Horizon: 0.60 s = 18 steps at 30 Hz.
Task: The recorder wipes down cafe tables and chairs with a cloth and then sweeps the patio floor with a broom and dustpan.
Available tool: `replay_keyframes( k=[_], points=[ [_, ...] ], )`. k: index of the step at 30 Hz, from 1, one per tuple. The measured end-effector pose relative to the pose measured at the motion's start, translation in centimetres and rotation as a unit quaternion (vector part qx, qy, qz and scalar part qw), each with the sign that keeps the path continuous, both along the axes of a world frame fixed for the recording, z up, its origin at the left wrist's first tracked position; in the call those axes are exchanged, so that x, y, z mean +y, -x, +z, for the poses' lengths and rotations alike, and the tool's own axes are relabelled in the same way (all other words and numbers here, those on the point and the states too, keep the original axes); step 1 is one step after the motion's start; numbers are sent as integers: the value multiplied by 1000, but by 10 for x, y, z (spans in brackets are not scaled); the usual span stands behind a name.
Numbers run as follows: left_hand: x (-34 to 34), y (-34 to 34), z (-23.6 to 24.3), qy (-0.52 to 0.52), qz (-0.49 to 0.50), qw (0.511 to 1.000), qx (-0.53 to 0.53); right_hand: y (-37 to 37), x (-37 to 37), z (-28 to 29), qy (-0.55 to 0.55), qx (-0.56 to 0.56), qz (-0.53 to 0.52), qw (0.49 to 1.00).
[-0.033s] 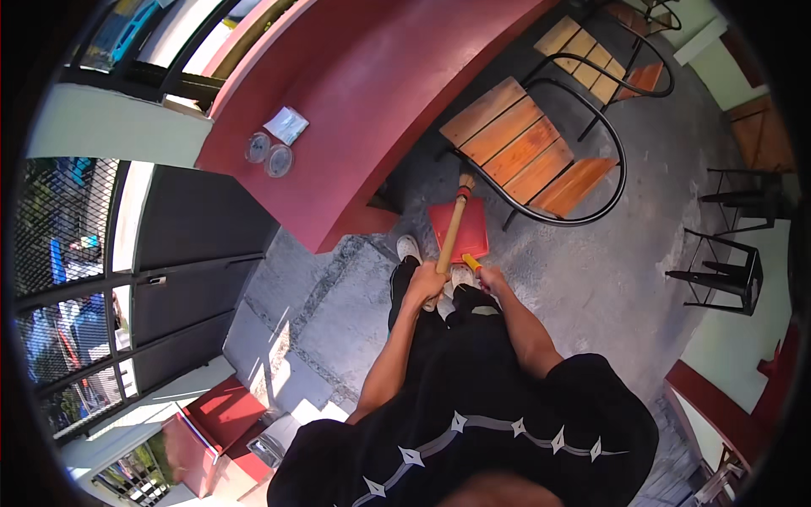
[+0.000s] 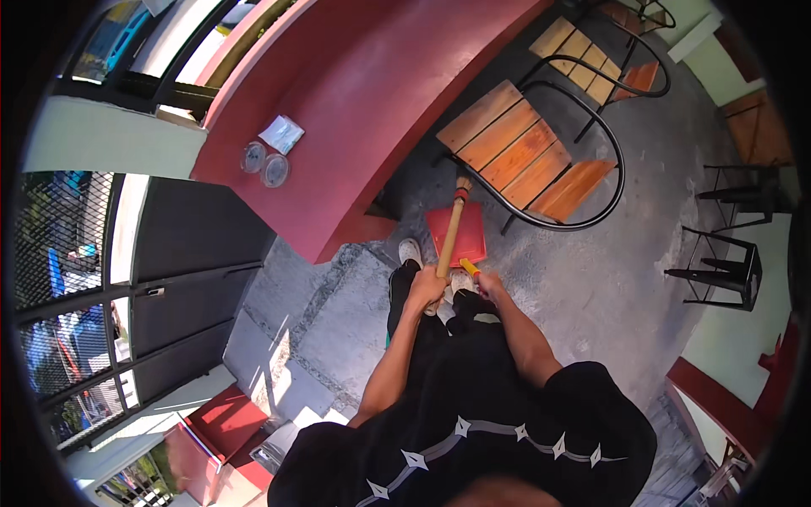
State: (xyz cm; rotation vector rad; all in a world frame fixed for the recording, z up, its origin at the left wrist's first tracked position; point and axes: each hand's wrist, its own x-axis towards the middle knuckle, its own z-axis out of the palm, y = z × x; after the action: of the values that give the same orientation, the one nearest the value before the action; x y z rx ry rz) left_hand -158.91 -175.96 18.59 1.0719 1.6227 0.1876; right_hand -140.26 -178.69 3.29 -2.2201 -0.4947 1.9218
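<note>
My left hand [image 2: 427, 288] is wrapped round the wooden handle of a broom [image 2: 451, 237]. The broom slants away from me, its straw bristles down near the seat edge of a wooden-slatted chair [image 2: 505, 152]. Closed on the handle end of a red dustpan [image 2: 470, 230] is my right hand [image 2: 490, 286]; the yellow part of that handle shows ahead of my fingers. The pan lies low over the grey floor, just ahead of my shoes, and the broom crosses its left part in the view. Whether the pan touches the floor, I cannot tell.
A curved red counter [image 2: 355, 110] runs along the left, with two clear round containers [image 2: 274, 170] and a white packet [image 2: 282, 133] on it. Another slatted chair [image 2: 583, 52] stands farther back. Black stools [image 2: 726, 272] line the right wall; a dark gate [image 2: 190, 228] is at left.
The view has shifted slightly, so the counter and gate sit a little lower at left. Both hands keep their hold on the broom and the dustpan.
</note>
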Motion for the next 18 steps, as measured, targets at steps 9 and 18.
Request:
replay_keyframes(
  k=[9,18],
  points=[
    [72,-11,-108,-97,-108,980,136,46,7,-14,37,-17,-114,993],
    [111,31,-212,-100,-224,941,235,112,26,-31,88,-92,-127,984]
  ],
)
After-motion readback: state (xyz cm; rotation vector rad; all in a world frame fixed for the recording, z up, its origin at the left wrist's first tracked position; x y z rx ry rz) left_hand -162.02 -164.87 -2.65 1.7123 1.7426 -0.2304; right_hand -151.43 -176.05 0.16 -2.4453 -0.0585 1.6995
